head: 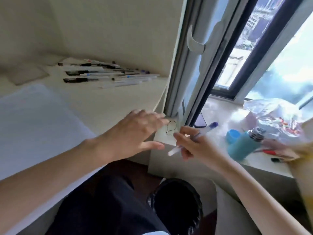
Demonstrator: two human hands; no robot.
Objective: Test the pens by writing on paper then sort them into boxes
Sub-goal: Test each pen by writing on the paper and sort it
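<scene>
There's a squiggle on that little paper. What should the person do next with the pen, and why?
Probably carry the pen off to the working lot. A dark loop already shows on the paper the left hand steadies, and the right hand seems to hold the pen off the sheet. No box is plainly visible.

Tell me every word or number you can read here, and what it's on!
No word or number reads clearly.
Paper: only a pen-drawn loop, not a sure letter.
Pens on the desk: markings too blurred.
Held pen: no readable print.
Plastic bag: coloured print too blurred.
Blue bottle: no text shows.
</scene>
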